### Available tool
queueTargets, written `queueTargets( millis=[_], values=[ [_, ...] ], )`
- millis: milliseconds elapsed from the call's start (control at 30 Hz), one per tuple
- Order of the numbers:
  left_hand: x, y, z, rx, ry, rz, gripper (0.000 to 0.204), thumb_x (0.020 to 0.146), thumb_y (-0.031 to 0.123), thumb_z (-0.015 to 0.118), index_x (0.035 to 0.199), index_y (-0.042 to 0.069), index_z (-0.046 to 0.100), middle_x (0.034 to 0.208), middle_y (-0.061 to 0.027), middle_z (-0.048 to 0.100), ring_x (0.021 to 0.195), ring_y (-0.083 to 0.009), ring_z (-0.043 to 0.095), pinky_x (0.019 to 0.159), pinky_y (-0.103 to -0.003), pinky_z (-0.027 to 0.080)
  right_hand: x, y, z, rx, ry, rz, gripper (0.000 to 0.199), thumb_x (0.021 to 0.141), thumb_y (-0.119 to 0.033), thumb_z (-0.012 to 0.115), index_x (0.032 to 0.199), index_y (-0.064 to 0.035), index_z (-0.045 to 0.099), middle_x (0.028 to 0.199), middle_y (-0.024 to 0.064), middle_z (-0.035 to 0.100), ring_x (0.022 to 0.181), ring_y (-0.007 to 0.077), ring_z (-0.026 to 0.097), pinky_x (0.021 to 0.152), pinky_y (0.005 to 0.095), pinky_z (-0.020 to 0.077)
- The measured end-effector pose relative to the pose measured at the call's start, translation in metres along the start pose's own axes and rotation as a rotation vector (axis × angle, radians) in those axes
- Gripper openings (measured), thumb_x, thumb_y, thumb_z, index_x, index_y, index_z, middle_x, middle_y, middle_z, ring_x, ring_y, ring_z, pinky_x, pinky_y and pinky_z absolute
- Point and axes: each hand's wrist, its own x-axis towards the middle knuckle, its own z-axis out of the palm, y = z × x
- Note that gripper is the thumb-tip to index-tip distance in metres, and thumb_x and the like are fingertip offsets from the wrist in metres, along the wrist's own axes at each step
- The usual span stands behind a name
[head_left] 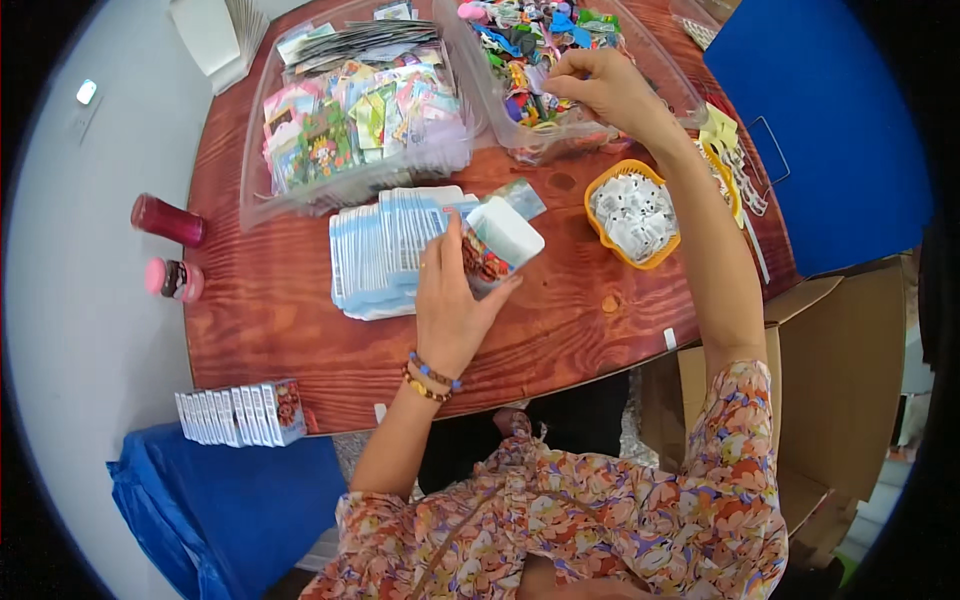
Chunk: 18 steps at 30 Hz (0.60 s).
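My left hand (448, 300) grips a small open box (514, 232) with a white inside and a colourful printed front, tilted over the table. At the far side my right hand (605, 90) hovers over a clear plastic bin (685, 95) heaped with small bright toys (515, 40). Its thumb and fingertips are pinched together; whatever lies between them is too small to make out. Beside my left hand, a fanned row of flat white-and-blue cartons (385, 255) lies on the wooden table. A small clear packet (520, 198) rests just behind the open box.
Another clear bin (252, 185) holds colourful packets and card sheets. An orange basket (598, 228) contains small white sachets (636, 212). Finished-looking boxes (245, 412) stand in a row at the near left edge. A red jar (168, 220), pink jar (175, 279) and cardboard box (835, 370) flank the table.
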Motion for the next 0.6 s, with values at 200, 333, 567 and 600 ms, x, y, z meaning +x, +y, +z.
queueTargets(
  millis=[200, 333, 567, 600],
  values=[
    [-0.002, 0.003, 0.006, 0.084, 0.028, 0.053, 0.096, 0.07, 0.021, 0.088, 0.148, -0.003, 0.036, 0.121, -0.0212, 0.053, 0.11, -0.0398, 0.054, 0.093, -0.045, 0.048, -0.064, -0.068, 0.015, 0.012, -0.401, -0.061, 0.02, 0.087, -0.022, 0.071, 0.089, -0.0015, 0.071, 0.071, -0.0007, 0.065, 0.059, 0.0066, 0.059, 0.054, 0.0255, 0.0453],
    [-0.011, 0.018, 0.012, 0.046, 0.019, 0.07, 0.095, 0.071, 0.022, 0.088, 0.147, -0.002, 0.037, 0.123, -0.0223, 0.053, 0.111, -0.0409, 0.055, 0.092, -0.047, 0.049, -0.099, -0.093, 0.039, -0.251, -0.398, -0.049, 0.019, 0.085, -0.018, 0.07, 0.086, 0.0015, 0.069, 0.074, 0.0133, 0.07, 0.064, 0.0229, 0.067, 0.063, 0.0358, 0.0502],
    [-0.027, 0.02, 0.016, 0.01, -0.009, 0.06, 0.097, 0.071, 0.025, 0.088, 0.147, -0.003, 0.036, 0.124, -0.0256, 0.054, 0.112, -0.0431, 0.057, 0.091, -0.047, 0.05, -0.116, -0.109, 0.039, -0.134, -0.332, 0.126, 0.02, 0.089, -0.016, 0.067, 0.099, 0.0012, 0.07, 0.077, 0.0095, 0.069, 0.059, 0.0154, 0.064, 0.05, 0.0296, 0.0494],
    [-0.028, 0.02, 0.017, 0.02, 0.02, 0.111, 0.097, 0.07, 0.025, 0.089, 0.147, -0.003, 0.035, 0.123, -0.0254, 0.054, 0.11, -0.0427, 0.057, 0.09, -0.046, 0.05, -0.117, -0.107, 0.04, -0.134, -0.333, 0.128, 0.02, 0.089, -0.016, 0.067, 0.099, 0.0012, 0.07, 0.077, 0.0095, 0.069, 0.059, 0.0154, 0.064, 0.05, 0.0296, 0.0494]
  ],
)
